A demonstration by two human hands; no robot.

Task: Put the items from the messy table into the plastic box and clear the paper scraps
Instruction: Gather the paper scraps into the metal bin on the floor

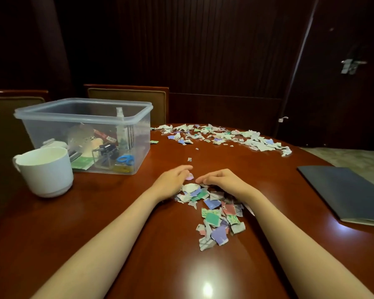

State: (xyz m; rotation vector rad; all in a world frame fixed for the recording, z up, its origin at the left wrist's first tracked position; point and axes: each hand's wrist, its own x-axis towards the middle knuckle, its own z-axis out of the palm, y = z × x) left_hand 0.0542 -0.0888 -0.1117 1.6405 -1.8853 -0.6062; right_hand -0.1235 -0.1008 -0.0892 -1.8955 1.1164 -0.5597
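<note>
Paper scraps lie in two lots on the table: a loose heap between the person's forearms, toward the near edge, and a wider scatter along the far edge, well apart from it. The plastic box stands at the left with small items inside (a spray bottle and blue scissors show through the wall).

The likely trouble is that a raking pull over glossy wood would let thin pieces slip under the fingers, or slide off the near edge to the floor. A quick sweep could also fan the heap out sideways.

The left hand and right hand lie palm down at the far side of the heap. Their fingers are loosely bent and the fingertips almost meet, touching the topmost scraps and gripping nothing. The left one is slightly blurred.
</note>
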